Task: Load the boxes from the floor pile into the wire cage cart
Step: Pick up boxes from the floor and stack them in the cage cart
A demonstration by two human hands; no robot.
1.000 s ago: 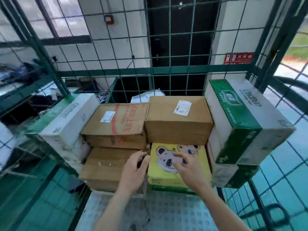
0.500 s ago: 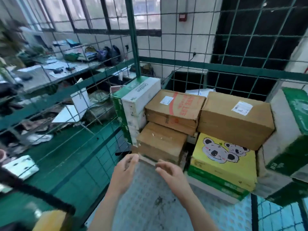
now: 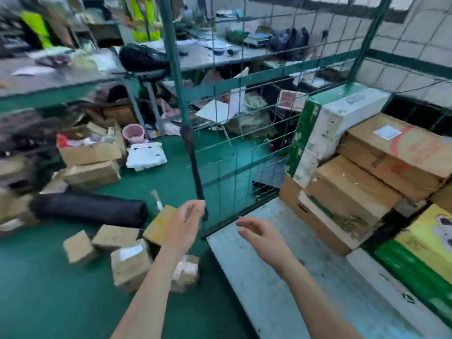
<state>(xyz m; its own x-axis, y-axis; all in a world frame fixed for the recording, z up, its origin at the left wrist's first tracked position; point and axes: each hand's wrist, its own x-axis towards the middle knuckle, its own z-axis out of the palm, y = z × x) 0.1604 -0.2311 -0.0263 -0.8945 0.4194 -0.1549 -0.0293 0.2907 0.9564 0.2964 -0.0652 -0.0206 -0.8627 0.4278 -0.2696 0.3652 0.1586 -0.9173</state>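
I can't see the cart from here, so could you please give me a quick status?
Hands open, empty: left hand, right hand. Floor boxes not yet picked. Cart post beside left hand.

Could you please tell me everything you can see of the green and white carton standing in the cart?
The carton is a long cardboard box, green on its left face and white on the face turned to the camera; its top is part green, part white, with small print. It looks scuffed and dirty. It stands in the far corner of the cart, green face along the wire side. Stacked brown boxes butt against its right side. No hand touches it.
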